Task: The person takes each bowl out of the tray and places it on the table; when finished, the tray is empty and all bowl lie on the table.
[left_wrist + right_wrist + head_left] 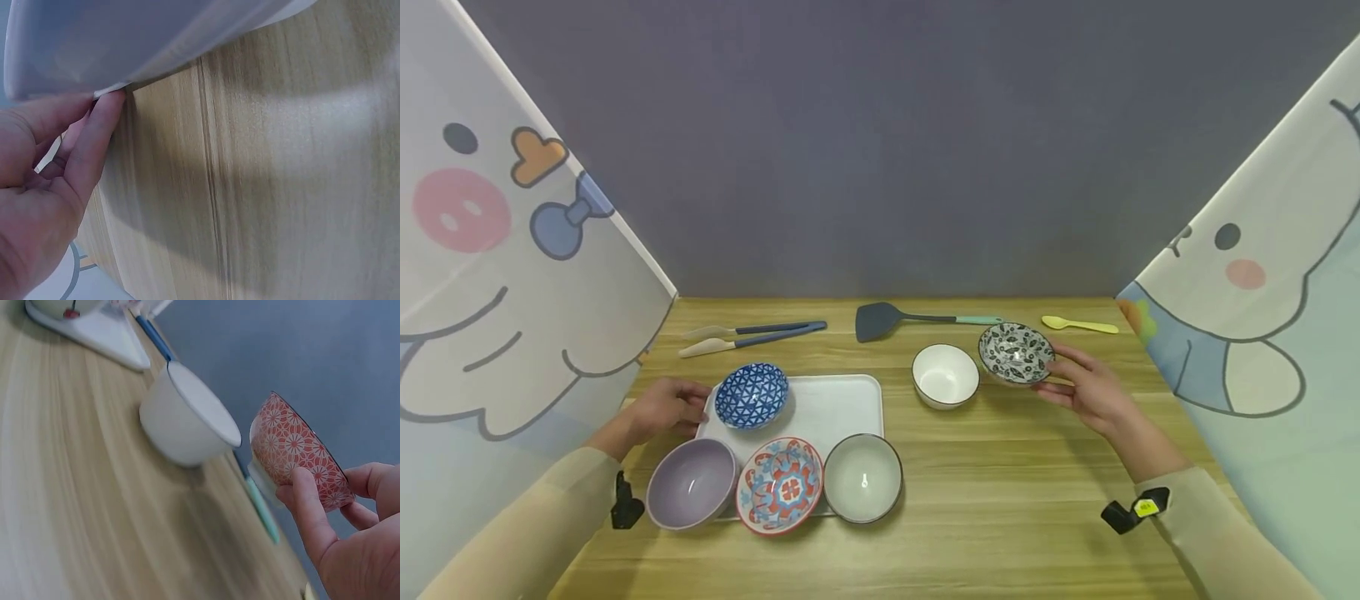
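Note:
My right hand (1093, 390) holds a small bowl (1017, 353) by its right side, tilted and raised over the table. It is black-and-white floral inside; the right wrist view shows a red-and-white pattern outside (294, 440). Just left of it stands a white bowl (946, 377) with a dark rim. At the far left, my left hand (662, 410) pinches the left edge of a white tray (838, 404) between thumb and fingers. On the tray are a blue patterned bowl (751, 396), a purple bowl (692, 485), a red-and-blue patterned bowl (780, 486) and a grey-white bowl (862, 479).
Along the back of the wooden table (985, 500) lie blue-handled tongs (775, 332), a dark spatula (877, 321) with a mint handle and a yellow spoon (1078, 324). A grey wall (880, 167) stands behind, with cartoon-printed panels (490, 292) at both sides.

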`<state>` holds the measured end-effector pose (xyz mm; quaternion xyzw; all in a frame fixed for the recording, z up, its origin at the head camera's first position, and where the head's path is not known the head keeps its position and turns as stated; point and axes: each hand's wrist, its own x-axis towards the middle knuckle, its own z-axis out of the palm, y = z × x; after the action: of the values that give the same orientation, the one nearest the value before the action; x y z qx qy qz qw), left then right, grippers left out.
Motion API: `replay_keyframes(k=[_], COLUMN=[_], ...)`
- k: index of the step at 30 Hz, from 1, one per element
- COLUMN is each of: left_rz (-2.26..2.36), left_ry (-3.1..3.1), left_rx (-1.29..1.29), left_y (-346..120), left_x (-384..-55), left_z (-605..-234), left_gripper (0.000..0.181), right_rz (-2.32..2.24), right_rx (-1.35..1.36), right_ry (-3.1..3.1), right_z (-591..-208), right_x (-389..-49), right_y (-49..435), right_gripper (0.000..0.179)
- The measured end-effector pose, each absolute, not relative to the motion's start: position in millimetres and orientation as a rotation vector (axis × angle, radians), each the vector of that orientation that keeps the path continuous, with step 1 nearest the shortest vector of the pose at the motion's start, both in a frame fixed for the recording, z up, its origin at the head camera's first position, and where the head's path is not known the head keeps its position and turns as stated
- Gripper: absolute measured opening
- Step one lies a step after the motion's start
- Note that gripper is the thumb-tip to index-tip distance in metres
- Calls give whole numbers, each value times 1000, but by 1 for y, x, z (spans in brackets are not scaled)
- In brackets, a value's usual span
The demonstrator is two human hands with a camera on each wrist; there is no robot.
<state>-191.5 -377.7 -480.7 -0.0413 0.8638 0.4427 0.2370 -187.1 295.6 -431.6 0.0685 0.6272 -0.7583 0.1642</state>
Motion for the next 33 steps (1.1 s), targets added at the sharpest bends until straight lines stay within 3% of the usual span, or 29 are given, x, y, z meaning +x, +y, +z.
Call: replay_keyframes(k=[12,33], left_rz=[1226,1214], left_ry=[2362,2377], left_rx=[-131,-124], left_y=[-377,-373], left_x=[-192,-192], left_z=[-480,-481], left_gripper=[57,58], right_rz=[-2180,-2149], right_rx=[296,348], right_ry=[1770,1789], right_z=[-461,-480], right_x=[-183,-181], right_y=[322,325], right_gripper=[74,73])
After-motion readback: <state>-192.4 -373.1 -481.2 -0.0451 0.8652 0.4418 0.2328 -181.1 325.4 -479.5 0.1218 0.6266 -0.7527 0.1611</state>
